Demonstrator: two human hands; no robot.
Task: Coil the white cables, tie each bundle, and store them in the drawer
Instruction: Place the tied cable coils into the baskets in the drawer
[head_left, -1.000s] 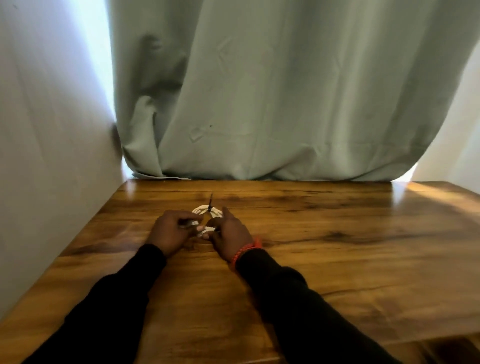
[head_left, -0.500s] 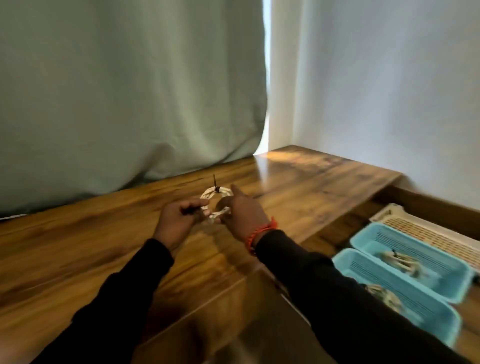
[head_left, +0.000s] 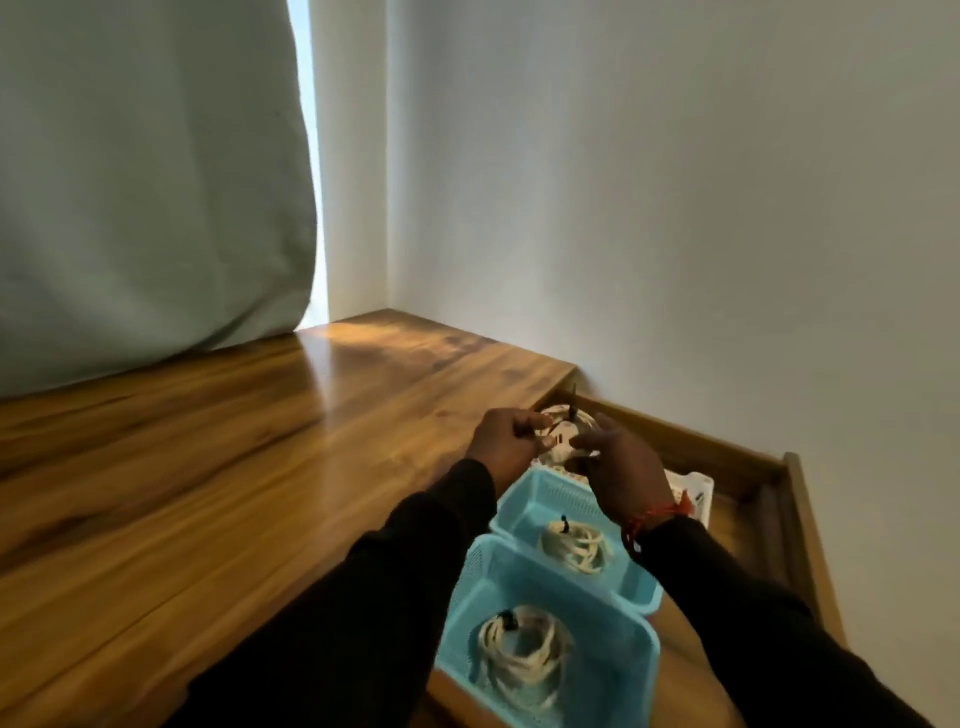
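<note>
Open drawer (head_left: 769, 478) lay right of the tabletop (head_left: 208, 493). In it, near basket (head_left: 639, 654) and middle basket (head_left: 524, 493) each held one cable bundle (head_left: 519, 660) (head_left: 576, 545); a tray (head_left: 698, 491) lay behind. Both hands (head_left: 506, 441) (head_left: 623, 467) held a bundle (head_left: 563, 434) above the tray.

Left hand (head_left: 506, 441): fingers curled, pinching, knuckles up, at 12 o'clock of its black sleeve. Right hand (head_left: 621, 467): at 3 o'clock of the left, close beside it, fingertips pinching toward it; red thread bracelet (head_left: 657, 514) at wrist. Both forearms extended forward, converging.
</note>
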